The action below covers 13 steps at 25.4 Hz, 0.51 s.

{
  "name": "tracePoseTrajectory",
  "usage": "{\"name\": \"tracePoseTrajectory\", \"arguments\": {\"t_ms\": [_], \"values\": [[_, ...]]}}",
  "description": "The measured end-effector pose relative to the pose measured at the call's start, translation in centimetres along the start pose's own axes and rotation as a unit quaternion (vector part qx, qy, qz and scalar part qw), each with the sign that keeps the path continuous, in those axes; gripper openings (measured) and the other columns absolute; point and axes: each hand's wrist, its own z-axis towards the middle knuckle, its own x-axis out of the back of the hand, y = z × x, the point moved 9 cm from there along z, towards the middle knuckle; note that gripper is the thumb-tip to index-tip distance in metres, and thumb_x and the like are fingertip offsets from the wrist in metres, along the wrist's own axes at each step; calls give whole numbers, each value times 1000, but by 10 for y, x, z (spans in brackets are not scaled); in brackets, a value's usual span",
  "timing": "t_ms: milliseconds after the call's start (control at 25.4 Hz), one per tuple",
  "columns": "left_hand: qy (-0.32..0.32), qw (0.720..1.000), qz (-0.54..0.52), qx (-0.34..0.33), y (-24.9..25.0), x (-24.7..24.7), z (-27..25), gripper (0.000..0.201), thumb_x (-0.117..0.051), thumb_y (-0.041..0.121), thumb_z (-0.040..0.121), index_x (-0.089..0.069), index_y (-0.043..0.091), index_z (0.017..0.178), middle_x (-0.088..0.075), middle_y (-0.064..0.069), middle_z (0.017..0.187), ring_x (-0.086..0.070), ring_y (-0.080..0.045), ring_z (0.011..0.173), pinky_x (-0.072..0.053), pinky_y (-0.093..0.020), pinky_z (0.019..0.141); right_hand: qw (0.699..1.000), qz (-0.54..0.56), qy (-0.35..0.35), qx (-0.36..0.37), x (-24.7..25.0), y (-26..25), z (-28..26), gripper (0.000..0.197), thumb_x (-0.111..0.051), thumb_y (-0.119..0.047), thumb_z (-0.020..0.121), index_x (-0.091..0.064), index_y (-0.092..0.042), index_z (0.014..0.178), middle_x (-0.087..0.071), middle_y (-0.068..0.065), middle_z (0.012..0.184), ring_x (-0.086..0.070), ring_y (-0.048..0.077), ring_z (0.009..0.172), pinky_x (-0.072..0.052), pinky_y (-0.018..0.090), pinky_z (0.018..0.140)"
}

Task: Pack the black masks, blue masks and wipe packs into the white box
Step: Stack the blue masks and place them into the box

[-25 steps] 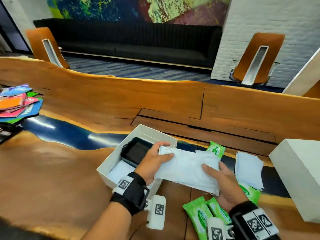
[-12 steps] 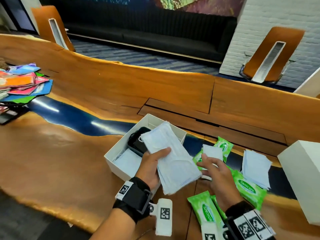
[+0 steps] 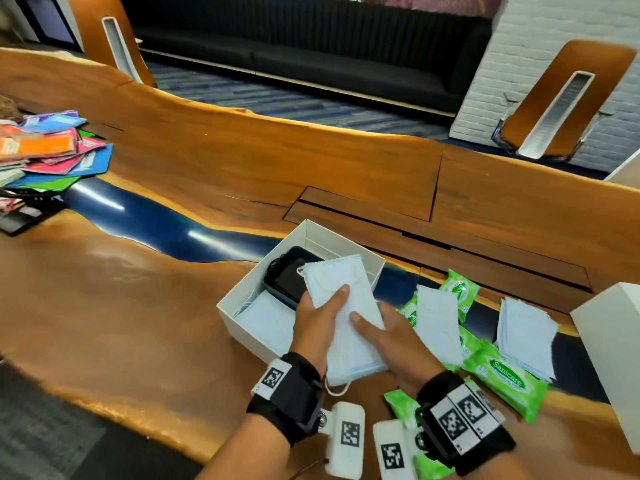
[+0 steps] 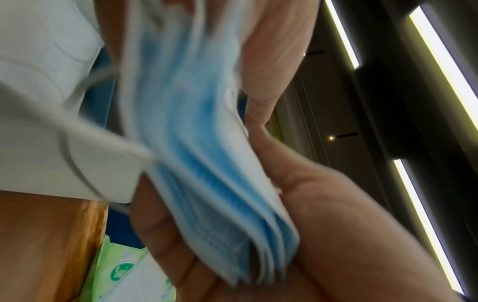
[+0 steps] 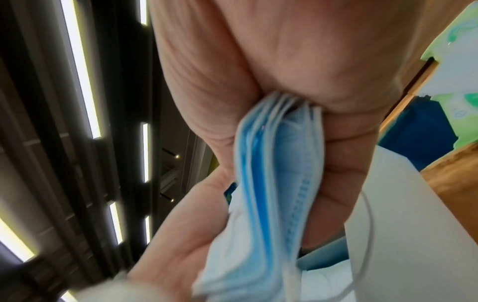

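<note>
Both hands hold one stack of blue masks (image 3: 341,299) over the near right corner of the white box (image 3: 242,323). My left hand (image 3: 318,317) grips its left edge, thumb on top. My right hand (image 3: 384,332) grips its right edge. In the wrist views the layered stack of blue masks (image 4: 207,163) (image 5: 271,173) is pinched between thumb and fingers. Inside the box lie black masks (image 3: 287,275) and more blue masks (image 3: 263,318). Loose blue masks (image 3: 436,323) and green wipe packs (image 3: 505,379) lie on the table to the right.
The wooden table (image 3: 138,306) has a blue resin strip across it. A second pile of blue masks (image 3: 524,336) lies beside a white box lid (image 3: 613,358) at the right edge. Colourful packets (image 3: 52,150) are heaped at far left. Chairs stand beyond the table.
The mask stack has turned lengthwise and swung over the box. My right hand had let go of it half a second ago and now grips its right edge again.
</note>
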Motion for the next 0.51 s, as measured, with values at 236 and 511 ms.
{"name": "tracePoseTrajectory", "arguments": {"t_ms": [236, 511], "values": [[86, 993, 61, -48, 23, 44, 19, 41, -72, 10, 85, -56, 17, 122, -69, -5, 117, -67, -23, 103, -56, -47, 91, 998, -67, -19, 4, 3, -13, 15, 36, -71, -9, 85, -52, -19, 114, -71, 9, 108, -70, 24, 93, -60, 37, 73], [156, 815, 538, -145, 69, 96, 27, 65, -68, 8, 85, -38, 17, 142, -34, -8, 147, -45, -31, 128, -42, -43, 103, 905, -409, -87, 83, -64, -31, 72, 24, -65, -10, 83, -64, -14, 107, -66, 5, 106, -63, 22, 96, -53, 35, 82]]}}
